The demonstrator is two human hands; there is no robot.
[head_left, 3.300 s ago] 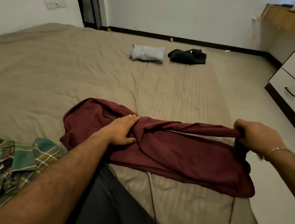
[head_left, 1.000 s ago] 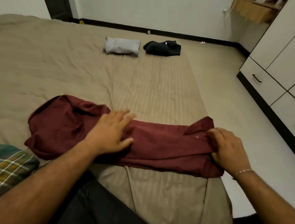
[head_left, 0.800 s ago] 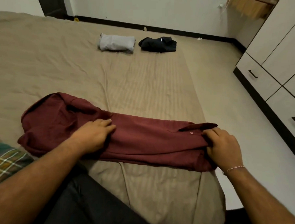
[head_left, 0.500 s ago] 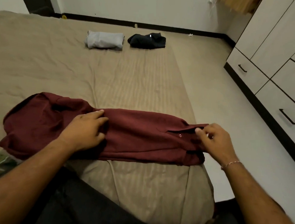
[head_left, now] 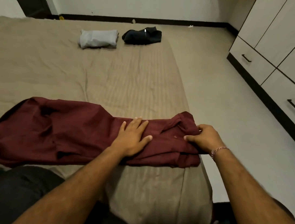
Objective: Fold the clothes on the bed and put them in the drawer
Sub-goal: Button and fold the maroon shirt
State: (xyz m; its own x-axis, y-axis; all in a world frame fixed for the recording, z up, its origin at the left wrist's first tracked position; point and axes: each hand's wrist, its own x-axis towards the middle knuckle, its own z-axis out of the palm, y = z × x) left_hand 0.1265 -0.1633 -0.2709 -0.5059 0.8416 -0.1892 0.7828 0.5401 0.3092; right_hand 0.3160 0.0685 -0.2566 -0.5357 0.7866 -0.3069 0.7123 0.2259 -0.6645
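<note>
From the head camera, a maroon shirt (head_left: 63,132) lies stretched sideways across the near part of the bed (head_left: 40,69), folded into a long band that runs from the left edge of the view to the bed's right edge. Both hands sit on its right-hand part — the wide, rumpled end lies well off to the left of them. The left hand (head_left: 133,138) rests flat on the cloth, fingers straight and slightly spread, palm down, pressing the band against the bed and holding nothing. Just beside it, the right hand (head_left: 203,138) has its fingers curled over the bunched end of the shirt near a small button (head_left: 175,137), gripping the fabric at the bed's edge; a thin bracelet (head_left: 218,150) circles that wrist. Farther up the bed, a folded grey garment (head_left: 98,38) and a folded dark garment (head_left: 142,36) lie side by side, apart. Closed drawers (head_left: 252,63) with dark handles line the right wall.
</note>
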